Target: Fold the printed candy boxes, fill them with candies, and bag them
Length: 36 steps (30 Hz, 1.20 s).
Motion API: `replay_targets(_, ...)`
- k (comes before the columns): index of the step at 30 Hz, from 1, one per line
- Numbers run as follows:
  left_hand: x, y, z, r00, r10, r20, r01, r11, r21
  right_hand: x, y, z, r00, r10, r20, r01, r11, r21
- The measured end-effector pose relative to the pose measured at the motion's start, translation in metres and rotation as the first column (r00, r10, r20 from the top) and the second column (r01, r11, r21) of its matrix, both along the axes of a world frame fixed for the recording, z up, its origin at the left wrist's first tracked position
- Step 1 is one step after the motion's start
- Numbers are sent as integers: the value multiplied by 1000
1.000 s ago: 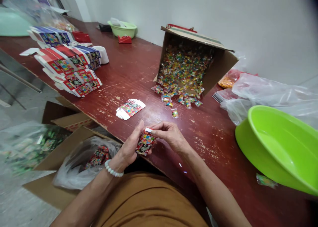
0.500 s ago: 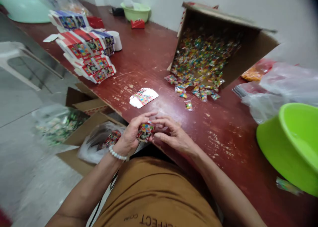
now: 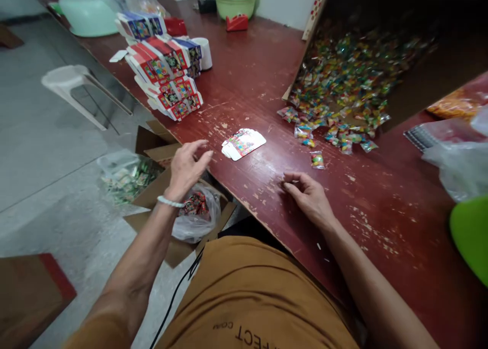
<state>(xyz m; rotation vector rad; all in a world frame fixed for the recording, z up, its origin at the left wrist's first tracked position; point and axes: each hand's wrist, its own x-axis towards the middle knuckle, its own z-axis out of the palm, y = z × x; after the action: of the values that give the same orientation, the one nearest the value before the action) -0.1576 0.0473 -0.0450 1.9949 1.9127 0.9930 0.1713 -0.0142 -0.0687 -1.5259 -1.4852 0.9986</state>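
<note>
My left hand (image 3: 189, 168) hovers over the table's near edge and the open carton below, fingers apart, holding nothing I can see. Over the tabletop my right hand (image 3: 308, 196) has thumb and forefinger brought together; whatever may be between them is too small to make out. A flat printed carton blank (image 3: 244, 143) lies on the table between and beyond the hands. One wrapped candy (image 3: 317, 160) rests just past the right hand. Below the left hand, a clear plastic bag (image 3: 194, 227) inside a cardboard carton (image 3: 175, 252) holds small red printed packs (image 3: 196, 205).
Behind on the right, a tipped cardboard box (image 3: 415, 92) spills wrapped candies (image 3: 343, 92). Stacked printed cartons (image 3: 163, 64) stand at left, near a white roll (image 3: 204, 54) and red tape dispenser (image 3: 237, 23). A green basin (image 3: 473, 237) sits right; a white stool (image 3: 68, 79) stands left.
The small printed pack held in my left hand is no longer there. My hands have parted, left hand leftward and up, right hand rightward. The view has shifted left.
</note>
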Motion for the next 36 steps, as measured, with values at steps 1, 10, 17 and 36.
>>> replay_targets(1,14,11,2,994,-15,-109,15,1000,-4,0,0,-2,999,7,50,-8,1000,26)
replay_targets(10,55,49,3,863,-160,-480,95,983,-157,-4,1,2,981,26,194,-49,992,117)
replay_targets(17,59,55,6,982,-75,-175,49,987,-151,-2,14,-5,998,-10,-59,8,1000,-26)
replay_targets(36,67,41,35,957,-218,190,223,975,-6,-24,38,31,882,-193,-430,170,981,-90)
